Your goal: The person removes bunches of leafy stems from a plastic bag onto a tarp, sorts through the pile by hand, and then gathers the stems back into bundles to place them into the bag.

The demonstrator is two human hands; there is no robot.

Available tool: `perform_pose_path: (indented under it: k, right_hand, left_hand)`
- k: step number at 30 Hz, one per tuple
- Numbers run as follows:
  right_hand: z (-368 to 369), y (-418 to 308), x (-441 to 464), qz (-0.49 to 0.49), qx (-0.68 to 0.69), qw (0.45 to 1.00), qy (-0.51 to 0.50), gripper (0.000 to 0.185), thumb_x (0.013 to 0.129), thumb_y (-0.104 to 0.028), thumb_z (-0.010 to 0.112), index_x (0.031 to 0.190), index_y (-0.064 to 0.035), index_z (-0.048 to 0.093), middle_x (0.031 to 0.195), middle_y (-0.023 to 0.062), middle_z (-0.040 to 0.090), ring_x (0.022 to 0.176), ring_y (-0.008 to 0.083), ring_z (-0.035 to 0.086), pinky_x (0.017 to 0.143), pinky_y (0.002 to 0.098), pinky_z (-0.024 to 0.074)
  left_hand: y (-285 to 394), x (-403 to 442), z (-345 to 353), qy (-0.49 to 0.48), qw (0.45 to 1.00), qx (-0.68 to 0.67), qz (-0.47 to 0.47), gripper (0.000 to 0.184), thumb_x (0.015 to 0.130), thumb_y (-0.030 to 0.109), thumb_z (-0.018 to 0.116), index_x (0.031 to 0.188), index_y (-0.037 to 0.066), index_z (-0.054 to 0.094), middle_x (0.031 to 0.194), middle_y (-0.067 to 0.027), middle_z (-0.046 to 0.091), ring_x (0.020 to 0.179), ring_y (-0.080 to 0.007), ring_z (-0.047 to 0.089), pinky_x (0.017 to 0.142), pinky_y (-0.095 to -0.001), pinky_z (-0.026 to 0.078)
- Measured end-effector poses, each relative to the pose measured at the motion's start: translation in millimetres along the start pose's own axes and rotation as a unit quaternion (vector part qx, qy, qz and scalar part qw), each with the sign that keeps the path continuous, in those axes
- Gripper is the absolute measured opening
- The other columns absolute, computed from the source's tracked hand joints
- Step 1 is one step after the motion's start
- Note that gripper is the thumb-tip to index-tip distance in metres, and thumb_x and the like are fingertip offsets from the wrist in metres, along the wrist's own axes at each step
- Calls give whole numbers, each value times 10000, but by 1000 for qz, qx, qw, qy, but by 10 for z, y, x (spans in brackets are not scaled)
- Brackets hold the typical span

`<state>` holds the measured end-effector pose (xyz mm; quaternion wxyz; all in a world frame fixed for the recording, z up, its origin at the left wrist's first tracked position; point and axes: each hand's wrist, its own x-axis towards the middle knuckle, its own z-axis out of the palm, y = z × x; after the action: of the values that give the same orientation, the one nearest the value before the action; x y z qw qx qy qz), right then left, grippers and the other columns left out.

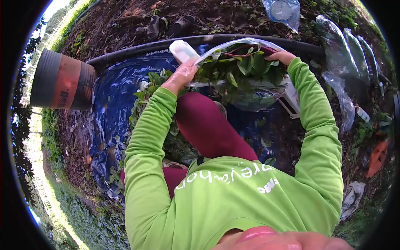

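Observation:
A clear plastic bag [260, 102] full of green leaves [233, 71] lies sideways in front of my knee, its mouth spread wide. My left hand [182, 77] is closed on the left end of the bag's rim. At the rim's right end my right hand [283, 57] has its fingers curled over the edge, beside some dark reddish stems. A white object [183, 51], whose kind I cannot make out, sits just beyond my left hand. Loose leaves [177, 146] are heaped by my left leg.
Blue plastic sheeting [112, 112] covers the ground, bordered by a black pipe [137, 53]. A dark bucket [62, 81] lies at left. A white plastic device [289, 100] stands right of the bag. Filled clear bags [339, 50] and a bag with a round dial [281, 10] lie beyond.

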<state>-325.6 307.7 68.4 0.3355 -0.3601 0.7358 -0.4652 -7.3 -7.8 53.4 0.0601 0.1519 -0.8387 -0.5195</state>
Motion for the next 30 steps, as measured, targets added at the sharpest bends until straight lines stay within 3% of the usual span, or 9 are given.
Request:
perform_pose_path:
  k: [6, 10, 12, 20, 21, 22, 24, 25, 30]
  right_hand:
    - [683, -370, 274, -31, 113, 974, 193, 529, 828, -154, 788, 1327, -67, 637, 1227, 70, 687, 1064, 187, 641, 977, 310, 462]
    - [873, -643, -683, -39, -552, 820, 146, 554, 893, -117, 648, 1414, -290, 574, 1215, 168, 676, 1052, 306, 680, 945, 379, 506]
    - [576, -34, -897, -170, -546, 817, 78, 641, 904, -90, 578, 1443, -430, 511, 1192, 195, 667, 1068, 359, 672, 943, 429, 517]
    - [740, -53, -1046, -9, -597, 795, 110, 796, 854, -104, 673, 1516, -449, 396, 1173, 217, 661, 1031, 351, 688, 896, 448, 543]
    - [835, 252, -1027, -163, -652, 716, 189, 807, 856, -83, 661, 1515, -463, 390, 1262, 222, 639, 1135, 360, 656, 964, 429, 521]
    - [915, -347, -1057, 132, -574, 808, 1, 813, 846, -83, 655, 1532, -423, 382, 1326, 226, 612, 1207, 360, 620, 1031, 421, 485]
    - [778, -155, -1049, 75, -550, 832, 1, 827, 821, -127, 686, 1556, -344, 374, 1307, 232, 618, 1210, 371, 609, 1070, 413, 460]
    - [710, -307, -1037, 77, -551, 831, 5, 827, 821, -127, 686, 1556, -344, 374, 1307, 232, 618, 1210, 371, 609, 1070, 413, 460]
    - [375, -746, -1031, 126, -229, 941, -216, 921, 755, -207, 792, 1573, -238, 370, 1306, 193, 632, 1143, 296, 639, 1063, 364, 468]
  left_hand:
    - [448, -190, -25, 64, 985, -143, -69, 263, 1032, 222, 527, 1197, 70, 663, 734, 54, 507, 622, -65, 415, 555, -246, 347]
    - [449, -70, -423, 194, 936, -202, -212, 239, 1030, 246, 548, 1173, 140, 708, 699, 49, 485, 614, -74, 425, 531, -257, 363]
    - [418, -12, -442, 185, 937, -195, -223, 196, 982, 278, 577, 1031, 141, 708, 741, -1, 539, 647, -157, 485, 595, -341, 413]
    - [942, -171, -463, 65, 971, -145, -181, 312, 1051, 187, 486, 1289, 92, 664, 698, 63, 460, 602, -54, 377, 537, -218, 333]
    - [911, -132, -443, 79, 972, -127, -182, 321, 1041, 210, 513, 1301, 87, 655, 709, 36, 492, 617, -81, 433, 575, -239, 385]
    - [813, -71, -422, 93, 973, -109, -181, 338, 1031, 234, 540, 1314, 81, 645, 720, 10, 524, 632, -107, 488, 612, -260, 437]
    - [349, 78, -545, 250, 904, 311, 156, 395, 975, 255, 621, 1325, 73, 631, 826, -76, 625, 757, -222, 619, 751, -344, 517]
    - [933, -149, -429, 296, 867, 385, 111, 471, 896, 215, 691, 1339, 75, 618, 975, -146, 672, 927, -321, 657, 874, -414, 518]
    - [1808, -382, 490, 84, 943, 167, 274, 222, 833, 27, 632, 1032, 14, 728, 1036, -148, 702, 973, -317, 673, 895, -392, 530]
